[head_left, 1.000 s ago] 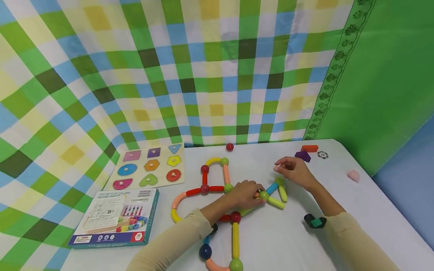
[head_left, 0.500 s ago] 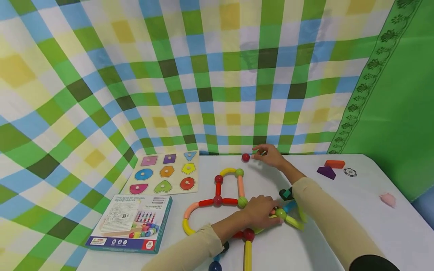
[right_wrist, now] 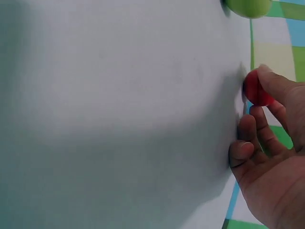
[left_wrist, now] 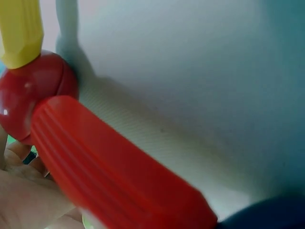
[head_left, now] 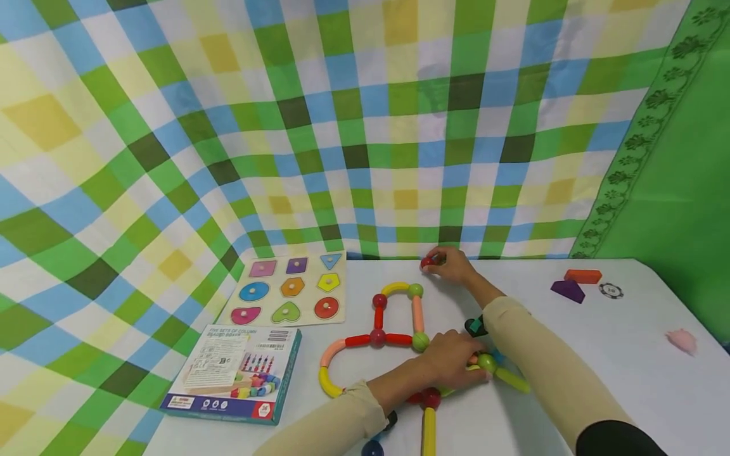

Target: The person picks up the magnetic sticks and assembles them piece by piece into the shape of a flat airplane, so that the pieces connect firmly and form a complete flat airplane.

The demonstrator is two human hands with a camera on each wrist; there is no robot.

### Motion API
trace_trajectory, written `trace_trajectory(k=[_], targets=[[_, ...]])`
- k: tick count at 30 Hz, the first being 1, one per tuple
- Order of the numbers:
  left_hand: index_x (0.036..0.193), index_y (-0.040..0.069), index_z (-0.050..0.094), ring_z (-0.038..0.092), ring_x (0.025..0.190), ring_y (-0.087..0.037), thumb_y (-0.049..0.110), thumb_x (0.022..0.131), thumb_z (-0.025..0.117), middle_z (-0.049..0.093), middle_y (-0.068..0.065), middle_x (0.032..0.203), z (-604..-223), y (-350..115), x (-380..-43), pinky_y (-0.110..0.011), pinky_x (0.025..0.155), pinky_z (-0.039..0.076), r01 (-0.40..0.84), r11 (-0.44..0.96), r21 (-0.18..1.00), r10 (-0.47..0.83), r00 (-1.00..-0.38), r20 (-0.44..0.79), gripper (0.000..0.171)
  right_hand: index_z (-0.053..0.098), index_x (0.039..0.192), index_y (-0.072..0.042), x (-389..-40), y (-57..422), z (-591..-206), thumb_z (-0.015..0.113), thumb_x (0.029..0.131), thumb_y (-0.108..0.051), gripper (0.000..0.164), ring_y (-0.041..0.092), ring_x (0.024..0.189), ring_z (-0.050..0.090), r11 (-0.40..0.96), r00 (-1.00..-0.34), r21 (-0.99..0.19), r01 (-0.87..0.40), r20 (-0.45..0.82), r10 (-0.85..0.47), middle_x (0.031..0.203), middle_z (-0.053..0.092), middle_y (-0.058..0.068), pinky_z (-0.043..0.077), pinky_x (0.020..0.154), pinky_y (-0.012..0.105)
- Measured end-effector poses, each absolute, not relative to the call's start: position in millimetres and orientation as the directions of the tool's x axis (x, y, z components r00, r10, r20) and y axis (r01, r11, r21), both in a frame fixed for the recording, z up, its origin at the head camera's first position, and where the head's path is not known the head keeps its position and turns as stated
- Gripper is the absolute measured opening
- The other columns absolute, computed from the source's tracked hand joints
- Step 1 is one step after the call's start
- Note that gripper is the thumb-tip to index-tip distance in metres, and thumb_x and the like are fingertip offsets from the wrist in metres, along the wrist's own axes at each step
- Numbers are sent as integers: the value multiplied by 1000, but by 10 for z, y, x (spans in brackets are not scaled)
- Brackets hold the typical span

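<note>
In the head view my right hand (head_left: 453, 266) pinches a small red ball (head_left: 426, 261) at the table's back edge. The right wrist view shows the red ball (right_wrist: 257, 89) between thumb and fingertips. My left hand (head_left: 453, 360) grips a short peach stick (head_left: 473, 359) beside a green ball (head_left: 487, 363), covering part of the joined ball-and-stick shape. Red sticks (head_left: 398, 340), a yellow curved stick (head_left: 395, 288) and a peach stick (head_left: 418, 315) meet at balls on the table. Close in the left wrist view are a red stick (left_wrist: 114, 162) and a red ball (left_wrist: 40, 90).
A shape puzzle board (head_left: 308, 303) and a boxed toy (head_left: 234, 373) lie at left. At right are an orange block (head_left: 583, 276), a purple block (head_left: 568, 291), a round chip (head_left: 611, 291) and a pink piece (head_left: 681, 341). A checked cloth (head_left: 371, 145) hangs behind.
My right hand has moved left and back to the red ball and now pinches it. My left hand keeps its place on the sticks. The head view has turned to the right.
</note>
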State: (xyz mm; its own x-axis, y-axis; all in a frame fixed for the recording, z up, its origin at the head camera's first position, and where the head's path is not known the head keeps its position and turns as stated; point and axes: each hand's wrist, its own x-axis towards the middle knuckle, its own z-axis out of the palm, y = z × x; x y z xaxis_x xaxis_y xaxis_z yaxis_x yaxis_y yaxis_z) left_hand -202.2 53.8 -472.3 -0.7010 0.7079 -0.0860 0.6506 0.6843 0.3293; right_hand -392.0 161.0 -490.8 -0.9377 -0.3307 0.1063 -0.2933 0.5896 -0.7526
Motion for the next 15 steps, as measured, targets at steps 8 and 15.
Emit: trace_trajectory(k=[8,15], targets=[[123,28,60,45,89,-2,48,88,62,55,16,100,-4693,553,-1962,-21,72,38,634,699,331,694,-714,-96,41,63,114,-10,-3534,2040,-4518,69,87,-29,33,25,79,58,531,-907,-749,-395,225,-357,98,60,10,48,60,34],[122,30,59,45,90,-3,49,86,63,54,16,97,-4716,562,-1957,-25,79,40,585,714,385,665,-738,-113,41,63,112,-12,-2825,2602,-4088,70,87,-29,31,25,79,56,478,-887,-759,-442,290,-360,99,61,7,48,58,33]])
